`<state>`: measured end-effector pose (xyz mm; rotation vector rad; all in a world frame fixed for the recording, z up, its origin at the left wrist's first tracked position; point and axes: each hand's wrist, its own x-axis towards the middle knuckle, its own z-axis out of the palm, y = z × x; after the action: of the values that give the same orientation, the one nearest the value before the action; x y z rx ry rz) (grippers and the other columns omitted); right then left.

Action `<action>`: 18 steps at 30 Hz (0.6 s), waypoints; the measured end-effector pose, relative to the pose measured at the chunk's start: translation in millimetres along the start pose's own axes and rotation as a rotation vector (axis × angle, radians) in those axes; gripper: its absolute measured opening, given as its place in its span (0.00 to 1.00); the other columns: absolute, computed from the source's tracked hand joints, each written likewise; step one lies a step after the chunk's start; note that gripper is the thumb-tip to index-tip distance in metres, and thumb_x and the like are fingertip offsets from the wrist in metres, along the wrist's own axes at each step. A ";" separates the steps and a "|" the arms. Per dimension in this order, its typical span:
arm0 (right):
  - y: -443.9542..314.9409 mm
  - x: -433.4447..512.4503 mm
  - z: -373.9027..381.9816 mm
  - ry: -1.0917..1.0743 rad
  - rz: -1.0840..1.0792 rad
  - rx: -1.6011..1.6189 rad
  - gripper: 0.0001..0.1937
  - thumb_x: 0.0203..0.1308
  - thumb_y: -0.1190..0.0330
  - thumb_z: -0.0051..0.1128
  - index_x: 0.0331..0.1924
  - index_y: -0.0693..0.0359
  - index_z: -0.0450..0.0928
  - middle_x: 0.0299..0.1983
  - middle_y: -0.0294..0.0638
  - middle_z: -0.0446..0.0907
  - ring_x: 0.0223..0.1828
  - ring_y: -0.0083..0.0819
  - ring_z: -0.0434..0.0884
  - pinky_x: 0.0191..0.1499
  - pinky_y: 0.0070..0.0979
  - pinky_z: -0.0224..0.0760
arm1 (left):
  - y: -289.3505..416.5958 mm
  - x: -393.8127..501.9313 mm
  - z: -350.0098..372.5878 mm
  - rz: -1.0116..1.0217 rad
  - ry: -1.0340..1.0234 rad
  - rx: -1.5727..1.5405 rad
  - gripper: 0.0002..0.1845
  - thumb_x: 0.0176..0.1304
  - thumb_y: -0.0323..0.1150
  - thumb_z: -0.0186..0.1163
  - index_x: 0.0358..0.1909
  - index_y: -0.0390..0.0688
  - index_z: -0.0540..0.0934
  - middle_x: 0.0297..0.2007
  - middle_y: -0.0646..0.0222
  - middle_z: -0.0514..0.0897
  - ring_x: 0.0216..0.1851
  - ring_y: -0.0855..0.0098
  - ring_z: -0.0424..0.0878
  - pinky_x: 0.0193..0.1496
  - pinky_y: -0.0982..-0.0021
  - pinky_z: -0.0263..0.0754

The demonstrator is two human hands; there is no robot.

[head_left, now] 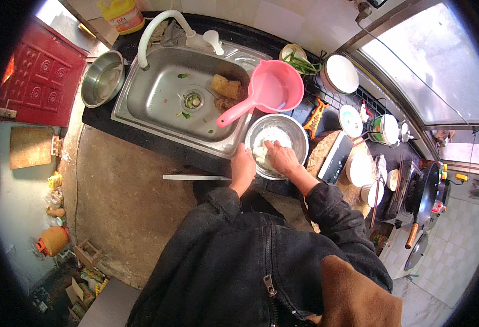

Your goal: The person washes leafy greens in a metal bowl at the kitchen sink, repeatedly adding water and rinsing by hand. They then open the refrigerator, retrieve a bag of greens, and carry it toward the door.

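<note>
A stainless steel bowl [302, 133] stands on the dark counter to the right of the sink, with loose white flour [275, 133] and pale, clumpy dough [260, 152] inside. My left hand [242, 166] holds the bowl's near left rim, its thumb up. My right hand [282, 157] reaches into the bowl from the right. Its fingers are bent into the dough and flour, and their tips are hidden. Just behind the bowl, a pink plastic water ladle [276, 88] rests at the sink's right edge, its handle reaching over the basin.
The steel sink [157, 118] holds a loofah-like scrubber [226, 86] and leaf scraps. Right of the bowl, an orange-handled peeler or knife [316, 117] lies near a round wooden board [325, 149] bearing a kitchen scale [336, 157] and bowls. A wok [425, 196] sits farther right.
</note>
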<state>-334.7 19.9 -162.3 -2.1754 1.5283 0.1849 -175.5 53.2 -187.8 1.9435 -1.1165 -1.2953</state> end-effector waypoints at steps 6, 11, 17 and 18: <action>42.9 -1.6 5.0 0.045 0.434 0.629 0.32 0.52 0.63 0.61 0.62 0.61 0.63 0.51 0.61 0.79 0.50 0.52 0.82 0.49 0.37 0.77 | 39.3 -8.4 -20.1 -0.127 -0.102 -0.047 0.10 0.72 0.34 0.48 0.44 0.37 0.68 0.24 0.47 0.80 0.19 0.52 0.81 0.18 0.54 0.72; 56.2 -4.8 -5.2 0.179 0.463 0.670 0.28 0.55 0.65 0.59 0.59 0.68 0.65 0.40 0.56 0.81 0.41 0.45 0.84 0.41 0.39 0.78 | 36.3 -7.0 -19.2 -0.088 -0.097 -0.020 0.10 0.72 0.34 0.48 0.44 0.37 0.68 0.28 0.45 0.81 0.24 0.47 0.82 0.23 0.51 0.74; 0.3 42.4 -23.1 0.185 0.145 0.096 0.13 0.54 0.71 0.53 0.44 0.65 0.71 0.38 0.58 0.80 0.41 0.55 0.83 0.42 0.48 0.77 | -7.7 9.5 -0.7 0.079 0.028 0.069 0.09 0.70 0.32 0.51 0.43 0.37 0.69 0.32 0.42 0.81 0.34 0.43 0.83 0.33 0.49 0.76; 3.7 48.5 -7.5 0.055 0.053 -0.012 0.13 0.53 0.72 0.53 0.44 0.62 0.72 0.39 0.56 0.80 0.40 0.53 0.83 0.41 0.47 0.77 | 4.8 5.9 -2.4 0.036 -0.001 0.047 0.09 0.70 0.32 0.51 0.43 0.36 0.69 0.32 0.42 0.82 0.36 0.43 0.83 0.35 0.49 0.76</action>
<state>-321.4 -25.9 -174.8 -2.1671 1.6203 0.1538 -173.7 45.6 -185.9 1.9480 -1.1862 -1.2619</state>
